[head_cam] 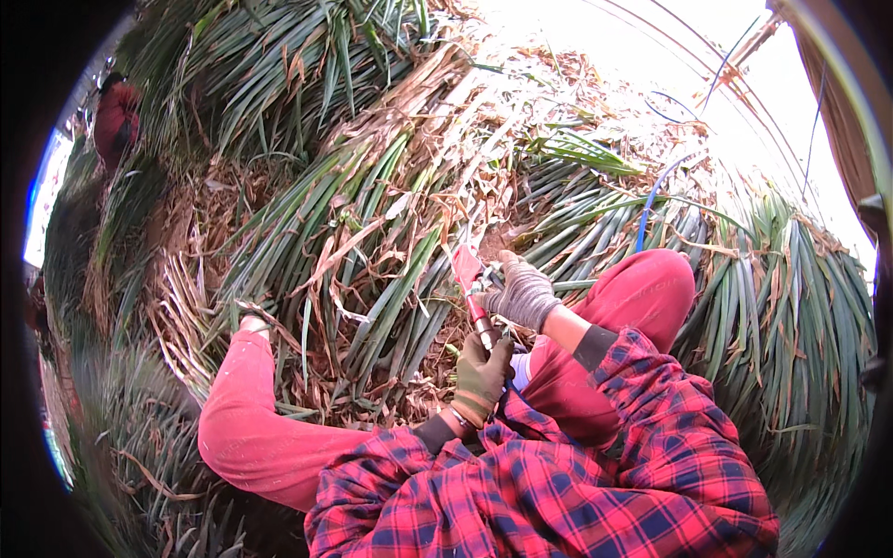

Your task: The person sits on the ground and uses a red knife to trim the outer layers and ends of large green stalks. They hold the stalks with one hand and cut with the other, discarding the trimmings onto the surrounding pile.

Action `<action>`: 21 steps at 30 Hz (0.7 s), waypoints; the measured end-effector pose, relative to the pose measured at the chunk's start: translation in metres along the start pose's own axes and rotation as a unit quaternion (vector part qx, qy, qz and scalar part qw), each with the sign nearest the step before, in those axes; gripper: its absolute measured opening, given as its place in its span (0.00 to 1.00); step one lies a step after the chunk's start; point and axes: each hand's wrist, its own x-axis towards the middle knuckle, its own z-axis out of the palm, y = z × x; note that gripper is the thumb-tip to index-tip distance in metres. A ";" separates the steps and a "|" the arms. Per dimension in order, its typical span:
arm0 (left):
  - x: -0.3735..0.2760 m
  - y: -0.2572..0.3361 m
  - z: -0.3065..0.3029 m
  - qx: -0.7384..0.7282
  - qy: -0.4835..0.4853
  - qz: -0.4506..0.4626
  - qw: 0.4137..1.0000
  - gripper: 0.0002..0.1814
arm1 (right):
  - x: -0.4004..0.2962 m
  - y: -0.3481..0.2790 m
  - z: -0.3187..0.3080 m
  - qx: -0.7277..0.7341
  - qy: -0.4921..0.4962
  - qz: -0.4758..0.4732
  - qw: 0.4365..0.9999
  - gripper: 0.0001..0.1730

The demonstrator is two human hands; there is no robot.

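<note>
A red, tube-shaped hand tool (476, 307) with a metal collar and a pale tip is held between my two gloved hands. My left hand (478, 380), in an olive glove, closes around its lower end near the tip. My right hand (523, 289), in a greyish knitted glove, grips it higher up, where a small dark part shows at the fingers. Crumpled pink material (466, 265) covers the tool's upper end. Just beyond lie long green leaves of leeks or large green onions (398, 300), mixed with dry brown leaves (363, 244). The fingers hide part of the tool.
My bent legs in red trousers (279, 425) frame the work spot. Large leafy heaps rise at the right (774, 314) and upper left (279, 77). A blue hose (656, 195) hangs beyond my right knee. A person in red (117, 122) is at the far left.
</note>
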 end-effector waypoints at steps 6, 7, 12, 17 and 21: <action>-0.011 -0.002 0.017 0.001 -0.082 0.069 0.994 0.21 | -0.013 -0.026 0.004 0.017 -0.088 0.002 0.996 0.40; -0.015 -0.002 0.016 -0.023 -0.090 0.074 0.993 0.21 | -0.014 -0.027 0.016 0.047 -0.083 -0.005 0.995 0.35; -0.024 -0.007 -0.019 0.095 -0.203 0.007 0.974 0.23 | -0.025 -0.007 0.041 -0.032 -0.104 -0.108 0.988 0.17; -0.018 -0.018 -0.052 0.239 -0.219 0.002 0.946 0.24 | 0.029 0.038 0.001 0.131 -0.050 -0.054 0.989 0.13; -0.004 -0.003 -0.077 0.260 -0.191 -0.037 0.946 0.19 | 0.029 0.005 -0.042 -0.081 0.017 -0.197 0.977 0.21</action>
